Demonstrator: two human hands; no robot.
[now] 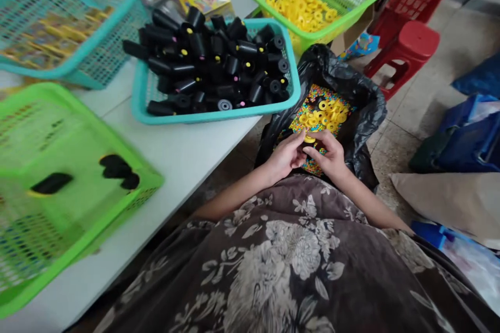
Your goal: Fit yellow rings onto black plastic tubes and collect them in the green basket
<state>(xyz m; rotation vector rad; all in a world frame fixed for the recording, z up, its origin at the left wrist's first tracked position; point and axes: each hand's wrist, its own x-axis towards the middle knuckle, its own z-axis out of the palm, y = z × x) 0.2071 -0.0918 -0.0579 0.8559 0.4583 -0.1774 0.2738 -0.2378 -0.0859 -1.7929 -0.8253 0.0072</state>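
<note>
My left hand [287,157] and my right hand [328,152] meet over a black plastic bag [361,88], fingers closed. Between their fingertips is a small round yellow cap [309,139], with something dark just under it, partly hidden by the fingers; it looks like a black tube. Inside the bag, small multicoloured beads [312,167] lie below and around the hands. A heap of yellow ring-shaped caps [332,114] rests on the beads, just beyond my fingertips.
On the table [164,166] stand a teal basket [219,116] piled with black tubes, another teal basket [105,57] of yellow packets, and a green basket [94,114] holding a few black pieces. A green basket [351,18] contains yellow caps. A red stool [420,39] stands at right.
</note>
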